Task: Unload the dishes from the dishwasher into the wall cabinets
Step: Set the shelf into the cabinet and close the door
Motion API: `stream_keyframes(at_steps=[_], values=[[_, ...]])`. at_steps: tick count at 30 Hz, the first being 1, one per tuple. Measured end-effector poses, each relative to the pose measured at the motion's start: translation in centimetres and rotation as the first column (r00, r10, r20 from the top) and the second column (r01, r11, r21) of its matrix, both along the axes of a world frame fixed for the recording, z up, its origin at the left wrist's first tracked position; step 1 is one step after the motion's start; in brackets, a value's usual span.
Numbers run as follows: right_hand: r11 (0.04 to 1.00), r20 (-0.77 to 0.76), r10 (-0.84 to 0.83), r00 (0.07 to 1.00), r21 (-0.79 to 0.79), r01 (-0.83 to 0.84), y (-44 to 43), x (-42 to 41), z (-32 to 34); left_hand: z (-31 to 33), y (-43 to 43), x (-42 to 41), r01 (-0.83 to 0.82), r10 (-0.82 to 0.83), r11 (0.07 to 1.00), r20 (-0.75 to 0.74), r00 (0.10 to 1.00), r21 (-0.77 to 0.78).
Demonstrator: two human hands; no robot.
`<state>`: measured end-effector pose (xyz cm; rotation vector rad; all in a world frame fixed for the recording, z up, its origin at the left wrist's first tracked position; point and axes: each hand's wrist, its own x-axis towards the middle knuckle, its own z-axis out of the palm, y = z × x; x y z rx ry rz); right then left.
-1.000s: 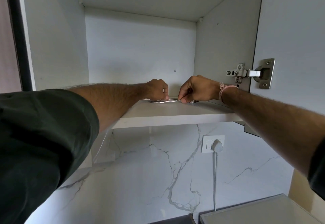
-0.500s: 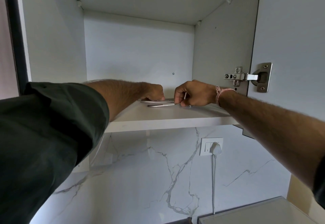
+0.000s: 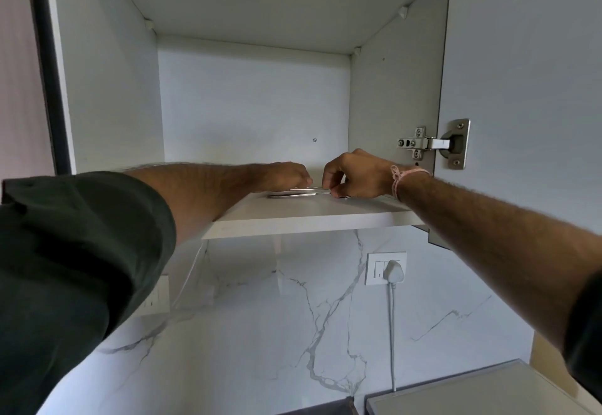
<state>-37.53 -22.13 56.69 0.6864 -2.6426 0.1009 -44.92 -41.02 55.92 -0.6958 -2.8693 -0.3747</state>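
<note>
Thin steel cutlery point(image 3: 294, 193) lies flat on the white shelf point(image 3: 312, 215) of the open wall cabinet, seen edge-on from below. My left hand point(image 3: 283, 176) lies over its left part with fingers bent down onto it. My right hand point(image 3: 353, 175), with a pink thread round the wrist, pinches the right end of the pieces between thumb and curled fingers. How many pieces there are is hidden by the shelf edge and the hands.
The cabinet door point(image 3: 527, 88) stands open on the right on a metal hinge point(image 3: 433, 144). Below the shelf is a marble wall with a socket and white plug point(image 3: 392, 271). A grey appliance top point(image 3: 472, 395) sits at the lower right.
Both hands stay at the cutlery on the shelf. My left hand has flattened over the pieces and my right hand's grip has shifted slightly. The view has tilted up a little.
</note>
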Motion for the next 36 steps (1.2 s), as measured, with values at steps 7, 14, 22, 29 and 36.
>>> stream_keyframes(at_steps=[7,14,22,29,36], values=[[0.986,-0.041,-0.163,0.986,0.016,0.164,-0.9,-0.1,-0.9,-0.5,0.4,3.1,-0.078,0.078,0.997,0.142,0.987,-0.008],[0.980,-0.008,-0.195,0.981,-0.054,0.194,-1.5,-2.1,-1.4,-1.0,0.3,2.2,-0.033,0.039,0.989,0.041,0.998,-0.146],[0.964,-0.014,-0.257,0.966,-0.069,0.255,1.0,-1.2,-0.7,-1.2,0.3,1.1,0.055,-0.054,0.990,0.012,0.998,-0.127],[0.969,-0.002,-0.240,0.971,-0.057,0.240,1.4,-0.6,-0.5,-0.7,0.6,1.3,0.085,-0.085,0.996,-0.010,0.996,-0.032],[0.976,-0.007,-0.218,0.976,0.003,0.218,1.7,0.9,0.0,-0.7,0.5,2.4,0.113,-0.114,0.993,0.044,0.992,0.036]])
